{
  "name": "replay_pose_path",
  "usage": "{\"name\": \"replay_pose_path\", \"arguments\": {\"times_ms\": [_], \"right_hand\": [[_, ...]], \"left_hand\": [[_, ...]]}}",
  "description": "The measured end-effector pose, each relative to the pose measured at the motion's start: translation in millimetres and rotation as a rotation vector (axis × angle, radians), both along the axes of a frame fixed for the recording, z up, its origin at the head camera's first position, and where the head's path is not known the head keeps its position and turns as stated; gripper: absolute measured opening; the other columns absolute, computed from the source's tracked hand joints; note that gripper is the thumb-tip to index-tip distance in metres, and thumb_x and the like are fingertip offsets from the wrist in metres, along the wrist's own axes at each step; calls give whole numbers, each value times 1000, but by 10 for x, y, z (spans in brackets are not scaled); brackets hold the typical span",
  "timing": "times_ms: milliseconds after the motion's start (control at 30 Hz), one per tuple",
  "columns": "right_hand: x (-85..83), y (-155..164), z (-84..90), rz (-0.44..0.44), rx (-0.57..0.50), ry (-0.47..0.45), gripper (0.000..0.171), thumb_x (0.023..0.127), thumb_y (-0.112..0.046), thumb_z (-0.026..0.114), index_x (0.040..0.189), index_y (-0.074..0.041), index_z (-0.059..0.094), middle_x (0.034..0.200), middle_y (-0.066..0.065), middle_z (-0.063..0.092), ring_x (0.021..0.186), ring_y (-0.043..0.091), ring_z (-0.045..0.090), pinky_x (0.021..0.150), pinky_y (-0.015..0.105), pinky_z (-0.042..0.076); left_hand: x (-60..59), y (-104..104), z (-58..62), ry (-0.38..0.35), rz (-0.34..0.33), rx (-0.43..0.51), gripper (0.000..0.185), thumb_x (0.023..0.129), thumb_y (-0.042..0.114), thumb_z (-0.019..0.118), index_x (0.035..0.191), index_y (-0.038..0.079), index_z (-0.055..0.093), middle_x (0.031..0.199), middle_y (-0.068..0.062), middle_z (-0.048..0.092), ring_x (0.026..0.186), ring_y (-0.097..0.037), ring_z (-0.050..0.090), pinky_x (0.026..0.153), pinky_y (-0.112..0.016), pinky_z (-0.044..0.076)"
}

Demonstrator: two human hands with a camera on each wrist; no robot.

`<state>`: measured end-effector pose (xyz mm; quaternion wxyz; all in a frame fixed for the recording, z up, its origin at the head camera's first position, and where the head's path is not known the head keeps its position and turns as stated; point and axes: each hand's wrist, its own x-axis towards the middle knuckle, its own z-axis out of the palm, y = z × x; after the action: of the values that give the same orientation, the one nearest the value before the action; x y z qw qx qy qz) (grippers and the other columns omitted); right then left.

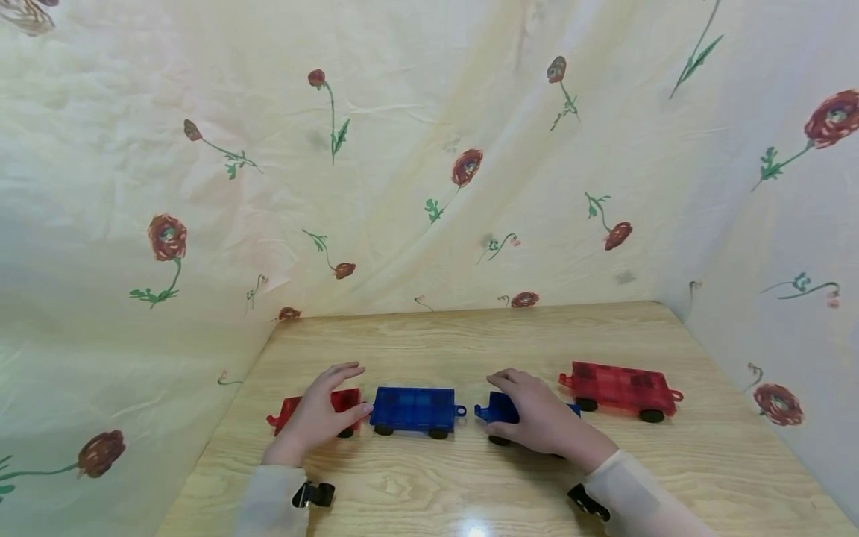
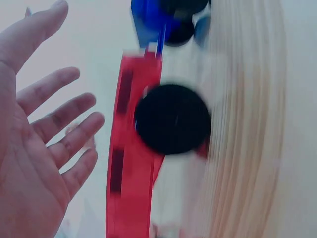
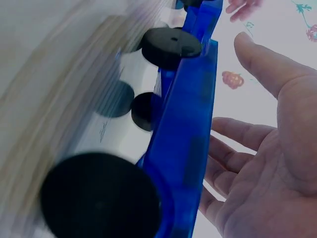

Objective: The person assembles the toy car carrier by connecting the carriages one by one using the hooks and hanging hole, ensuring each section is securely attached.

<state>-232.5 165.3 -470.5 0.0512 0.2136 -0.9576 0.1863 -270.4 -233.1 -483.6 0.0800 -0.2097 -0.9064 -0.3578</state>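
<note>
left hand [image 1: 321,412] loose-fingered over small red car [image 1: 338,403], lower left, no grip | right hand [image 1: 537,418] relaxed, cupping short blue car [image 1: 498,408], centre | blue wagon [image 1: 414,408] between, lined up for coupling | long red wagon [image 1: 620,388] right, apart | wooden surface [image 1: 470,485]

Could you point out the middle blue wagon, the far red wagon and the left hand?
Middle blue wagon [image 1: 414,408], head view, top panel.
Far red wagon [image 1: 620,386], head view, top panel.
Left hand [image 1: 321,412], head view, back of hand.

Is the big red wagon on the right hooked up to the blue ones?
No, the big red wagon stands apart, with bare table between it and the blue wagon under the right hand.
</note>
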Motion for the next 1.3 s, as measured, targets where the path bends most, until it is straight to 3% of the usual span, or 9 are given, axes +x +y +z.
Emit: {"name": "replay_pose_path", "arguments": {"times_ms": [133,300,533,700,1033,1300], "right_hand": [[40,97,-8,-19,28,15,81,76,-59,74,142,-20,49,138,-1,48,123,26,49,94,52,44],[81,204,-14,-9,21,13,84,74,-60,75,142,-17,49,140,3,48,126,30,46,98,57,39],[112,339,-9,-9,26,-19,90,71,-66,73,142,-15,50,142,7,46,127,33,44,100,61,34],[124,416,-8,-11,28,-42,91,70,-67,73,141,-16,50,140,4,47,125,31,46,99,59,36],[136,483,-5,-14,16,-107,85,67,-61,79,135,-14,57,126,-1,52,114,21,51,94,51,44],[132,484,-18,-18,35,-131,82,67,-59,80,133,-18,58,123,-2,54,109,22,52,90,48,47]], "left_hand": [[-5,172,-12,-9,-53,-8,67,80,54,72,140,37,47,147,8,40,135,-25,35,101,-57,37],[-5,398,-20,-39,-113,-51,68,83,50,72,142,36,44,149,10,35,136,-25,33,101,-55,39],[11,703,-25,-41,-144,-154,75,80,54,73,145,36,40,150,7,32,135,-25,34,100,-52,40],[41,861,-23,-70,-160,-211,81,77,61,71,146,39,36,151,6,31,136,-26,33,101,-53,39],[83,981,-54,-71,-155,-290,83,76,61,72,147,39,34,151,6,33,137,-27,33,101,-54,39],[74,975,-92,-41,-168,-339,81,78,58,72,147,31,41,147,5,39,133,-25,37,100,-53,40]]}}
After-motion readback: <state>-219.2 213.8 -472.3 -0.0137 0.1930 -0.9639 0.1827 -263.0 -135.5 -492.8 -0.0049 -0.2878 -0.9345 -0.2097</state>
